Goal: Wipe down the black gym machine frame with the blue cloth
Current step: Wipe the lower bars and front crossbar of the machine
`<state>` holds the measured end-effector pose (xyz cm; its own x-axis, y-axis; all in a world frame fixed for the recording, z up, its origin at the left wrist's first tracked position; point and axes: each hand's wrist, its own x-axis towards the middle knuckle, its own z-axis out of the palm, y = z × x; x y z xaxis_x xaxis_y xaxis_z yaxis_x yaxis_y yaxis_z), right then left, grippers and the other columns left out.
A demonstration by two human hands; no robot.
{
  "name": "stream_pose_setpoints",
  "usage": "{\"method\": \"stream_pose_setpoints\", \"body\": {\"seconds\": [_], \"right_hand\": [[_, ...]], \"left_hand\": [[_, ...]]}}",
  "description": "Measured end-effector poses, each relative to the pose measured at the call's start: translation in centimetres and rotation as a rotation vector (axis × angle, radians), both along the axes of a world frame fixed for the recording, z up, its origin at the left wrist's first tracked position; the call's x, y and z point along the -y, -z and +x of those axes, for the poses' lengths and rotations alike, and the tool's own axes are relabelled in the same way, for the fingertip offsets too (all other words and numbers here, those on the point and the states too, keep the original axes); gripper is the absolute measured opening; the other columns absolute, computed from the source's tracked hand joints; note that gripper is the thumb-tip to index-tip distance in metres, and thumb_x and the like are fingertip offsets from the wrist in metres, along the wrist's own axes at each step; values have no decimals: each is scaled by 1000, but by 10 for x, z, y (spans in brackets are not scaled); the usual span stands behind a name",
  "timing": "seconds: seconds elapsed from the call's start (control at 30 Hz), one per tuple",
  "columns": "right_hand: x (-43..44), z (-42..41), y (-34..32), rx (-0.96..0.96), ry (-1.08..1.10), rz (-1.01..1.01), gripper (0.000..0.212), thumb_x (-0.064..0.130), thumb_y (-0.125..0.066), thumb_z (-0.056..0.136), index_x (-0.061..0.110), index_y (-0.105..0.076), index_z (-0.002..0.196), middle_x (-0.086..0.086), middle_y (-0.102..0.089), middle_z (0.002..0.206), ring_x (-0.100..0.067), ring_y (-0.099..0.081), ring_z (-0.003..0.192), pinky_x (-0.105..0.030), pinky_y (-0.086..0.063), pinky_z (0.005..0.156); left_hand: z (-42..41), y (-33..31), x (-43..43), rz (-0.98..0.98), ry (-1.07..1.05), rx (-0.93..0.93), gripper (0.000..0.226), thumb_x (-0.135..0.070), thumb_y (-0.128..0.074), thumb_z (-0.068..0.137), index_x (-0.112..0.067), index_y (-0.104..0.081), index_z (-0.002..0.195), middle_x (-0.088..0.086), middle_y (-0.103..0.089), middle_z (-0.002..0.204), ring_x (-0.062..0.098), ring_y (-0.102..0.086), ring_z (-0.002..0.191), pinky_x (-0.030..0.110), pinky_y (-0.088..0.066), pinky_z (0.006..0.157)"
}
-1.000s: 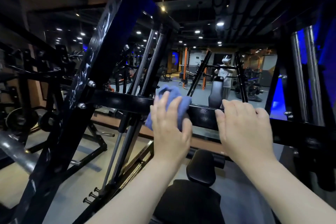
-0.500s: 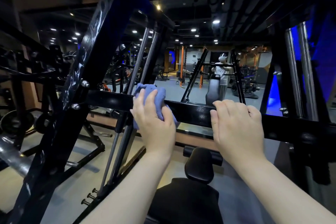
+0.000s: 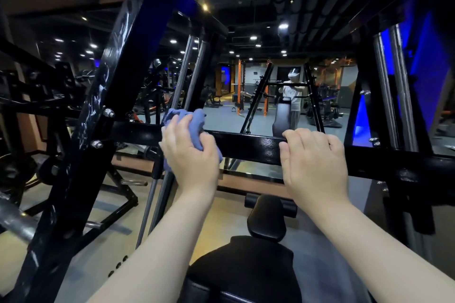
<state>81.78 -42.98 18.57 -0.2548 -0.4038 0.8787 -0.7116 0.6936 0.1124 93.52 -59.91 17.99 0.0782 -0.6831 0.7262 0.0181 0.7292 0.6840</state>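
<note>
Leftward along the black crossbar (image 3: 246,146) slid left hand (image 3: 190,155), clutching blue cloth (image 3: 183,117) to wipe; right hand (image 3: 314,157) curled its fingers over the same bar, presumably bracing.

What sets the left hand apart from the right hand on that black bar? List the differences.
The left hand grips the bunched blue cloth against the crossbar; the right hand holds no cloth, its fingers hooked over the crossbar's top edge. The left hand sits close to the slanted upright; the right hand sits further along to the right. Both are bare and on the same crossbar.
</note>
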Motion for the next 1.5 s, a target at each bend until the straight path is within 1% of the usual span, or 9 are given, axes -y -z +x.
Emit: {"method": "stream_pose_setpoints", "body": {"seconds": [0.13, 0.27, 0.37, 0.5, 0.7, 0.83, 1.1, 1.33, 1.5], "right_hand": [[-2, -2, 2, -24, -7, -14, 38, 33, -30, 107, 13, -62, 116, -5, -64, 104, -31, -59, 93, -45, -38, 87], [-2, -4, 6, -51, -34, -50, 39, 32, -31, 108, 12, -62, 120, -5, -64, 107, -32, -59, 95, -45, -37, 89], [1, -2, 6, -27, -60, -79, 38, 31, -34, 106, 11, -63, 119, -5, -65, 108, -32, -58, 95, -45, -36, 89], [7, 10, 2, 50, -50, -107, 39, 31, -32, 106, 13, -64, 119, -4, -66, 111, -30, -57, 97, -47, -32, 92], [50, 42, 1, 15, -66, 43, 43, 35, -32, 106, 13, -57, 132, -4, -64, 117, -29, -60, 105, -52, -35, 96], [56, 38, 9, -9, -66, 23, 41, 34, -31, 106, 15, -55, 134, -3, -62, 118, -28, -59, 106, -51, -33, 99], [71, 47, 11, 83, -74, -84, 38, 32, -30, 105, 16, -59, 125, -1, -61, 116, -27, -56, 108, -53, -26, 108], [72, 48, 15, 85, -52, -91, 42, 33, -30, 105, 14, -58, 128, -6, -62, 119, -31, -55, 112, -55, -25, 109], [72, 46, 16, 64, -87, -95, 45, 35, -32, 104, 13, -59, 133, -6, -64, 123, -32, -56, 116, -56, -24, 110]], "left_hand": [[-14, 14, -34, -297, 118, 221, 48, -24, -57, 87, -20, -56, 135, 2, -45, 152, 28, -26, 151, 46, -11, 126], [8, 21, -5, -519, 182, 350, 48, -28, -59, 91, -14, -58, 137, 6, -45, 153, 28, -30, 150, 46, -17, 125], [26, 22, 30, -297, 151, 237, 53, -22, -59, 88, -18, -52, 141, 1, -44, 152, 21, -33, 147, 51, -28, 120], [26, 9, 40, 55, 36, -55, 43, -15, -56, 94, -17, -53, 136, 3, -45, 149, 12, -38, 138, 13, -25, 114], [9, 20, 6, -338, 116, 223, 49, -25, -55, 89, -18, -54, 137, 6, -43, 153, 29, -30, 150, 59, -25, 119], [32, 26, 45, -474, 158, 280, 46, -21, -61, 91, -11, -58, 137, 8, -47, 152, 30, -37, 146, 57, -27, 119], [50, 10, 81, 131, 20, -51, 43, -19, -52, 99, -21, -49, 142, 1, -34, 158, 13, -27, 148, 39, -26, 122], [41, 28, 56, -519, 144, 356, 50, -28, -58, 89, -16, -59, 137, 6, -44, 155, 29, -30, 150, 55, -28, 119], [83, 26, 123, -380, 127, 320, 54, -27, -58, 88, -19, -54, 141, 2, -43, 155, 22, -33, 148, 53, -30, 118]]}}
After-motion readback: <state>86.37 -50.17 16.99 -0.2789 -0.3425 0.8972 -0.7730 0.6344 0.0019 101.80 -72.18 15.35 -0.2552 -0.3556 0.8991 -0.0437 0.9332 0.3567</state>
